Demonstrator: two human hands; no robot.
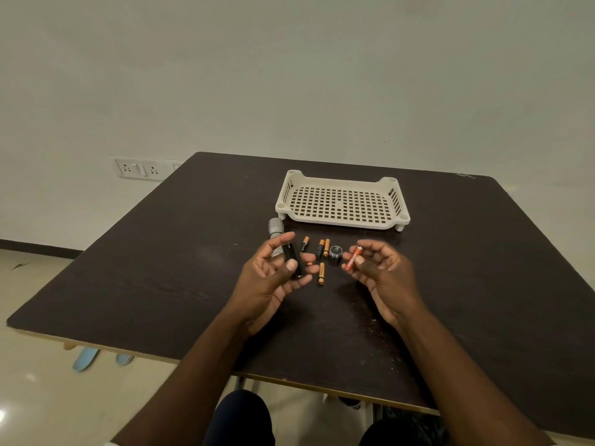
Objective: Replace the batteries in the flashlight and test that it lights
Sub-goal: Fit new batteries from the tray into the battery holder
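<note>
Head view, logged from my remote station, reading left to right. A white socket panel (141, 169) sits on the wall beyond the table's far left corner. The dark brown table (483, 268) carries all task items.

The silver flashlight body (275, 231) lies on the table, its head pointing away from me, its near end hidden behind the left hand. The left hand (273, 278) is raised palm-up, thumb and fingers curled round a black cylindrical battery holder (293, 260) (I read it as the flashlight's inner cartridge, though I cannot confirm that).

Just right of that hand, loose black-and-gold batteries rest on the table: one single battery (304, 244) lying at a slant, then a pair of batteries (323, 247) side by side and touching, and a nearer battery (321, 273) lying lengthwise toward me. A small orange-tipped piece shows beside the left fingers; I cannot tell what it is. The black tail cap (335, 251) stands just right of the pair, apart from the flashlight body.

The right hand (380, 272) is likewise raised, thumb and forefinger pinching an orange-red battery (354, 257) held at a slant; its other fingers are loosely curled.

Beyond all this, a cream perforated tray (343, 220) stands on short feet.
</note>
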